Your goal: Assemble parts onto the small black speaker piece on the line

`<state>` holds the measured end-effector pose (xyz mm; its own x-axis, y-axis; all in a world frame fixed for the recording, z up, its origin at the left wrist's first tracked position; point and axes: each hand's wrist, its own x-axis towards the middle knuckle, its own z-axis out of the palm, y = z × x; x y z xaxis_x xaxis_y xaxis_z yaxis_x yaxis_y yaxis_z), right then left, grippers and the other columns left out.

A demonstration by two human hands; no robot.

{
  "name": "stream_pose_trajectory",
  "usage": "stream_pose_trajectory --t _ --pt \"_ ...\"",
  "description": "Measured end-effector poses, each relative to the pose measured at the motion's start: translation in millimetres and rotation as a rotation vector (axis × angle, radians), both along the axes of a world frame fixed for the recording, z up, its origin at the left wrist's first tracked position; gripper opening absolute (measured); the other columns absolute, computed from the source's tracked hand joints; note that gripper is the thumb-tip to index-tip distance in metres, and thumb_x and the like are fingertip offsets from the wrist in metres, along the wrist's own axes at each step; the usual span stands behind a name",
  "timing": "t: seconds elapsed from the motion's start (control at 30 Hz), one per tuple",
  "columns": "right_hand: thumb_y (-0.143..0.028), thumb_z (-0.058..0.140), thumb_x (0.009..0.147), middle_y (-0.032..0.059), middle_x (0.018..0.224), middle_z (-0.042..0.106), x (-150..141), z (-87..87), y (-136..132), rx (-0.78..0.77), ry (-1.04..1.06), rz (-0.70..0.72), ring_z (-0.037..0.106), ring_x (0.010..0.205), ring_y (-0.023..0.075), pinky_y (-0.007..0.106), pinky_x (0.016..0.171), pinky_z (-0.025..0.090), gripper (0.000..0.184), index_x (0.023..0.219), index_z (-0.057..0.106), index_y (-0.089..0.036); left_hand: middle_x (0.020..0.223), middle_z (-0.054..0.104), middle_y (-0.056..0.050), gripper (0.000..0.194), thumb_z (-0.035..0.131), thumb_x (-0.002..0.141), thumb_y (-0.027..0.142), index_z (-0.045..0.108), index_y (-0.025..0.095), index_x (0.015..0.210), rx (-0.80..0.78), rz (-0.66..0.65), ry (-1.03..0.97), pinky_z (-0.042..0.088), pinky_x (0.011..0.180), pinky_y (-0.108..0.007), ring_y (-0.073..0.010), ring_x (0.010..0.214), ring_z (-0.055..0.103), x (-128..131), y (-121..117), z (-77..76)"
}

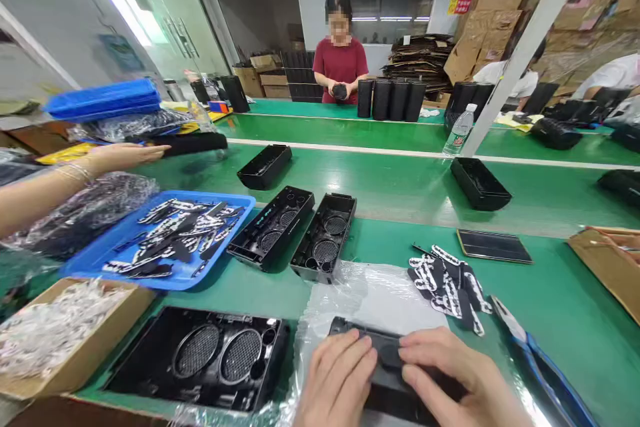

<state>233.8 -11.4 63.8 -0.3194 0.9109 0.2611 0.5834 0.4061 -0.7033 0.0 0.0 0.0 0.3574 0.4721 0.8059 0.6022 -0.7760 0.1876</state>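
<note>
My left hand (337,377) and my right hand (450,377) rest side by side on a black plastic speaker shell (385,353) at the table's near edge, fingers curled and pressing on its top. The shell lies on a clear plastic sheet (370,297). A pile of black-and-white adhesive strips (447,287) lies just beyond my right hand. Another black shell with two mesh grilles (210,357) sits to the left of my left hand.
Two open shells (295,230) stand ahead, next to a blue tray (100,260) of strips. A co-worker's hand (120,157) reaches in from the left. A cardboard box (75,353) sits near left. Black trays ride the green conveyor (400,180); a person in red stands beyond.
</note>
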Motion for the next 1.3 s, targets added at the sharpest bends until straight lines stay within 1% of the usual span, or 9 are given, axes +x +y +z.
stream_pose_trajectory --t 0.17,0.33,0.43,0.53,0.63,0.73,0.93,1.13,1.3 --pt "-0.024 0.066 0.100 0.0041 0.112 0.079 4 -4.1 -1 -0.014 -0.020 0.000 0.076 0.104 0.0161 0.021 0.090 0.064 0.010 0.105 0.075 -0.026 0.113 0.079 -0.010 0.031 0.047 0.103 0.003 0.073 0.012 0.116 0.008 0.034 0.002 0.054 0.103 -0.037 -0.0224 0.122 0.068 1 -2 0.5" --pt "-0.019 0.066 0.099 0.0032 0.113 0.077 4 -7.9 -1 0.053 -0.032 0.019 0.075 0.104 0.0164 0.023 0.088 0.064 0.014 0.108 0.073 -0.027 0.113 0.079 -0.010 0.030 0.048 0.103 0.005 0.073 0.013 0.118 -0.003 0.029 0.007 0.056 0.101 -0.037 -0.0231 0.122 0.068 1 -2 0.4" --pt "-0.014 0.068 0.096 0.0012 0.112 0.077 5 -7.7 -1 0.103 -0.035 0.043 0.075 0.102 0.0150 0.021 0.086 0.064 0.019 0.107 0.072 -0.028 0.115 0.078 -0.011 0.030 0.047 0.104 0.005 0.072 0.013 0.121 -0.041 0.033 0.011 0.053 0.102 -0.040 -0.0237 0.124 0.066 2 -4 3.6" --pt "-0.011 0.067 0.095 0.0006 0.113 0.076 5 -6.1 0 0.121 -0.032 0.057 0.074 0.103 0.0139 0.020 0.088 0.063 0.023 0.109 0.071 -0.029 0.118 0.075 -0.011 0.031 0.045 0.108 0.010 0.073 0.018 0.119 -0.075 0.037 0.031 0.049 0.103 -0.043 -0.0245 0.127 0.062 3 -6 8.4" --pt "-0.009 0.066 0.095 0.0007 0.113 0.075 5 -4.5 -1 0.115 -0.039 0.066 0.074 0.103 0.0133 0.019 0.089 0.062 0.025 0.110 0.072 -0.028 0.117 0.074 -0.011 0.036 0.040 0.111 0.013 0.074 0.020 0.116 -0.048 0.020 0.048 0.047 0.104 -0.042 -0.0239 0.127 0.061 2 -4 11.2" --pt "-0.008 0.065 0.095 0.0006 0.112 0.075 5 -4.0 -3 0.113 -0.038 0.087 0.072 0.103 0.0131 0.019 0.089 0.062 0.027 0.112 0.072 -0.028 0.115 0.075 -0.009 0.035 0.042 0.110 0.014 0.076 0.021 0.113 0.016 0.010 0.057 0.048 0.102 -0.039 -0.0228 0.123 0.064 -1 -1 10.2" --pt "-0.005 0.065 0.094 0.0017 0.111 0.074 5 -2.4 -5 0.117 -0.029 0.098 0.071 0.101 0.0147 0.021 0.086 0.062 0.028 0.111 0.071 -0.027 0.117 0.075 -0.008 0.037 0.043 0.107 0.008 0.077 0.022 0.113 0.053 -0.016 0.101 0.047 0.103 -0.039 -0.0235 0.123 0.065 -6 2 6.7" --pt "-0.002 0.062 0.094 0.0052 0.106 0.074 -1 4.8 -3 0.178 0.005 0.097 0.071 0.094 0.0167 0.024 0.081 0.064 0.026 0.108 0.072 -0.021 0.115 0.076 -0.009 0.035 0.041 0.111 0.017 0.076 0.022 0.115 0.054 -0.038 0.152 0.049 0.103 -0.039 -0.0242 0.122 0.067 -10 2 12.1" --pt "0.000 0.061 0.093 0.0082 0.104 0.074 -2 6.6 -4 0.223 0.017 0.121 0.070 0.091 0.0186 0.027 0.078 0.065 0.025 0.108 0.072 -0.018 0.115 0.076 -0.008 0.032 0.044 0.111 0.021 0.075 0.023 0.115 0.080 -0.038 0.149 0.049 0.104 -0.040 -0.0242 0.121 0.067 -10 3 11.0"
